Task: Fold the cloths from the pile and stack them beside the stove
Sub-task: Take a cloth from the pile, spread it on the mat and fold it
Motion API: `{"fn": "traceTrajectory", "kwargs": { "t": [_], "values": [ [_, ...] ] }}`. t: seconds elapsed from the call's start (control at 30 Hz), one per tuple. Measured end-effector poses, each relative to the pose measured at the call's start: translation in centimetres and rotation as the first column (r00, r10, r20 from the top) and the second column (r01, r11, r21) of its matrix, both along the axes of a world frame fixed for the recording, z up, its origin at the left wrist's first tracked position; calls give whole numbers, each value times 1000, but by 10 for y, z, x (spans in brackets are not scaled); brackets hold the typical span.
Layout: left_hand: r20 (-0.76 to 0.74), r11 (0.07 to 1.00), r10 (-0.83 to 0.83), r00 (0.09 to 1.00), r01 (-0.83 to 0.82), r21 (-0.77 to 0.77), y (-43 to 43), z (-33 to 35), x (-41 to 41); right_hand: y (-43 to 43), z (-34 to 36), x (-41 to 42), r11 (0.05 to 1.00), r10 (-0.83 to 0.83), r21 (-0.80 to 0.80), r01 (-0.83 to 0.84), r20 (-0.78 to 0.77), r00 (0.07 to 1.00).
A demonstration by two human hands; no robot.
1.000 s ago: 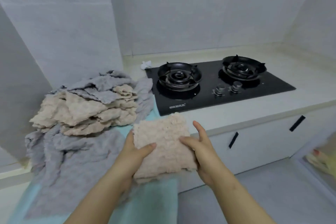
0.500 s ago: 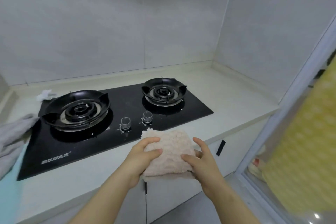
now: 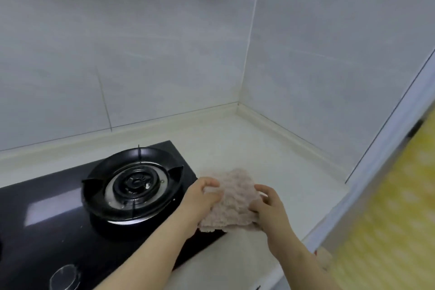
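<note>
The folded beige cloth lies at the right edge of the black stove, mostly over the pale bench, with its near-left corner overlapping the glass. The left hand grips its left side, fingers curled over the top. The right hand holds the right side, fingers curled round the edge. Whether the cloth rests on the bench cannot be told.

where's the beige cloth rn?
Head view, lower centre: the beige cloth is held between the left hand and right hand, just right of the burner, over the countertop at the right edge of the stove.
</note>
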State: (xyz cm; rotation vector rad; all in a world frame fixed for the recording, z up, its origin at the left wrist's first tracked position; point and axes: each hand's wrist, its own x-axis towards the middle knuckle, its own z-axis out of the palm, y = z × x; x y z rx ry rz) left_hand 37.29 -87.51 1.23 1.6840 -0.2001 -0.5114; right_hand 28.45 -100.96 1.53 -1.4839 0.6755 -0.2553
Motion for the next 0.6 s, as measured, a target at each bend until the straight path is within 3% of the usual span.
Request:
{"fn": "traceTrajectory", "kwargs": {
  "t": [0.23, 0.6],
  "values": [
    [-10, 997, 37, 999, -36, 62, -98, -21, 83, -108, -20, 95, 1000, -15, 2, 15, 11, 1000],
    [-96, 956, 265, 960, -249, 153, -220, -66, 182, -253, -54, 240, 989, 145, 24, -144, -76, 986]
  ]
}}
